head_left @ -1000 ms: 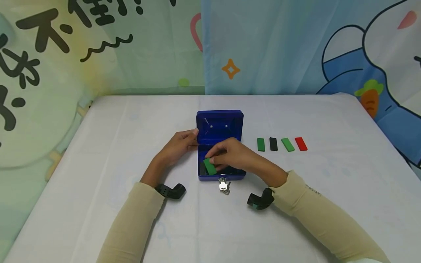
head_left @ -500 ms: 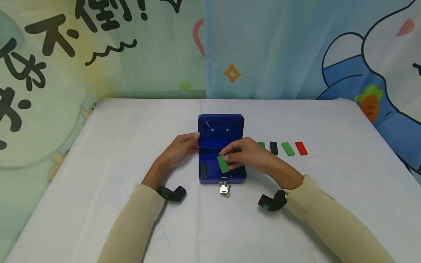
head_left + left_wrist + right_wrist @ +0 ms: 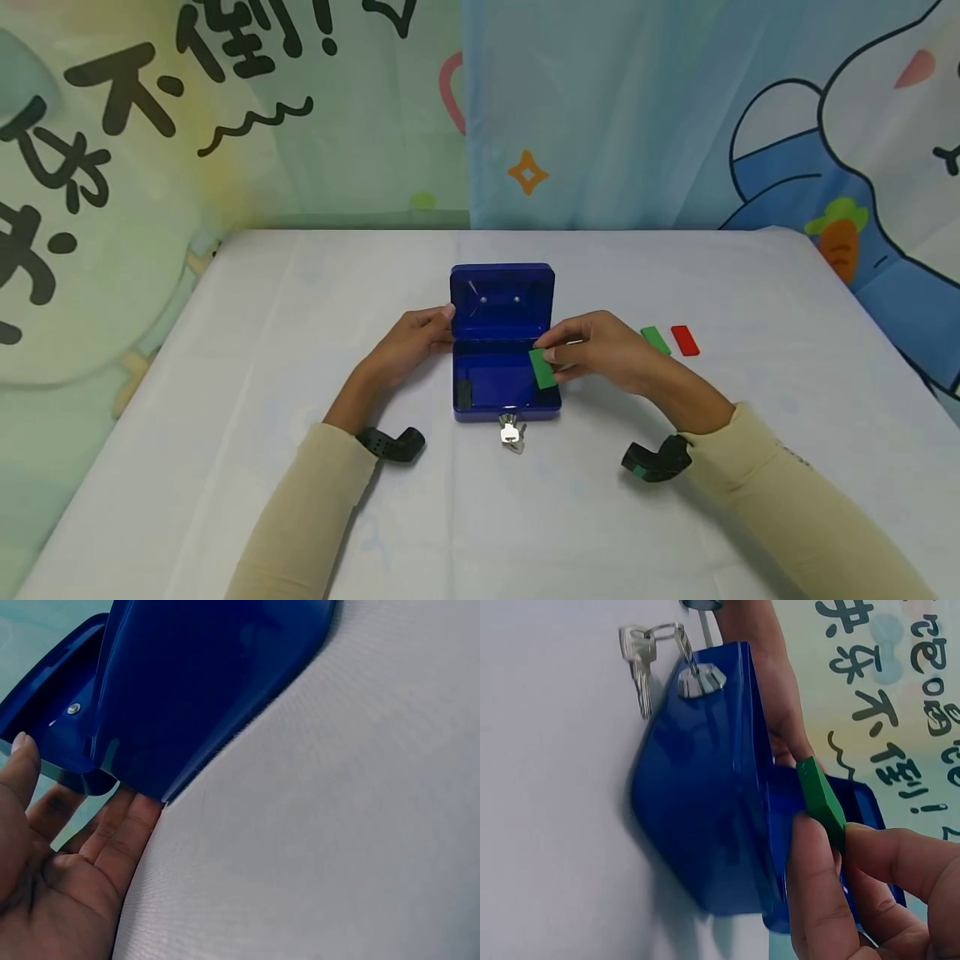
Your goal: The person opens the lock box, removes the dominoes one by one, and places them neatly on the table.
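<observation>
A blue metal cash box (image 3: 504,418) stands on the table with its lid (image 3: 501,287) raised. My left hand (image 3: 420,332) holds its left side by the hinge. In the left wrist view the thumb (image 3: 24,754) lies at the lid's rim and other fingers touch behind the lid and box corner. My right hand (image 3: 600,350) pinches a green rectangular block (image 3: 542,369) between thumb and fingers, above the box's right edge. A black block (image 3: 464,393) lies inside the box at the left. Keys (image 3: 512,433) hang from the lock at the front.
To the right, another green block (image 3: 656,339) and a red block (image 3: 685,340) lie on the white-covered table (image 3: 315,283). My right hand hides the table just left of them. A printed curtain (image 3: 600,117) hangs behind.
My right hand has moved right with the green block, from the box's left part to its right edge, and now covers two blocks on the table. My left hand has stayed put.
</observation>
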Demonstrator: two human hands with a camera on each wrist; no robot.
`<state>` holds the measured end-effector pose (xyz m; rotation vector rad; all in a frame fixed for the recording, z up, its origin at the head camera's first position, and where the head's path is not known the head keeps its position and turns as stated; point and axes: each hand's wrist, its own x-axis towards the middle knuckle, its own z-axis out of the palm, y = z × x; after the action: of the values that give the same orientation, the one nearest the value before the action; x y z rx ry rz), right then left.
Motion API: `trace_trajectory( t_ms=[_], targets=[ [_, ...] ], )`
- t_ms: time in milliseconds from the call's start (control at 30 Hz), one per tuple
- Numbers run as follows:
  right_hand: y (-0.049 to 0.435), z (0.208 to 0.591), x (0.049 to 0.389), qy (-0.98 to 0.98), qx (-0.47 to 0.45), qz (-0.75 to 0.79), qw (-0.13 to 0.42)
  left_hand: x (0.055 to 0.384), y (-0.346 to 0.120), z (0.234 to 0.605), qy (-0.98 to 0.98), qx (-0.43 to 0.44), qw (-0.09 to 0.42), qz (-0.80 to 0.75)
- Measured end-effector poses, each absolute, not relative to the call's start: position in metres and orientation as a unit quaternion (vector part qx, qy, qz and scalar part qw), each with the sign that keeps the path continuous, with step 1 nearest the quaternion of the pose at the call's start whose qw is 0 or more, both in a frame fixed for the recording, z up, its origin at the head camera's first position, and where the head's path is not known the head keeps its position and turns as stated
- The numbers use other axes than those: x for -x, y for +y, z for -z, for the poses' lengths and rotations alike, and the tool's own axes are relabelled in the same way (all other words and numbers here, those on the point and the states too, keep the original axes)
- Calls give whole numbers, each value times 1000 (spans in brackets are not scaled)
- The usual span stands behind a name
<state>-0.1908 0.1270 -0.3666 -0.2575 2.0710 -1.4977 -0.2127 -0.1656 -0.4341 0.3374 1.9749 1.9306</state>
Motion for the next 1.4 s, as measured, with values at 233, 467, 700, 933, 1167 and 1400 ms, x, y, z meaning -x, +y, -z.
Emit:
trace_trajectory(
  t_ms=[233, 467, 700, 933, 1167, 1400],
  targets=[
    [145, 368, 191, 771, 88, 566, 279, 214, -166, 436, 689, -121, 181, -691],
    [162, 371, 193, 773, 79, 571, 263, 212, -165, 433, 697, -118, 179, -684],
    [179, 376, 191, 768, 65, 576, 274, 212, -165, 435, 689, -127, 179, -691],
    [195, 383, 191, 778, 50, 565, 271, 213, -165, 437, 688, -124, 174, -694],
    [211, 388, 190, 782, 52, 562, 266, 212, -166, 437, 691, -119, 177, -690],
    [230, 392, 191, 789, 50, 559, 250, 212, -167, 435, 690, -122, 180, -690]
  ],
)
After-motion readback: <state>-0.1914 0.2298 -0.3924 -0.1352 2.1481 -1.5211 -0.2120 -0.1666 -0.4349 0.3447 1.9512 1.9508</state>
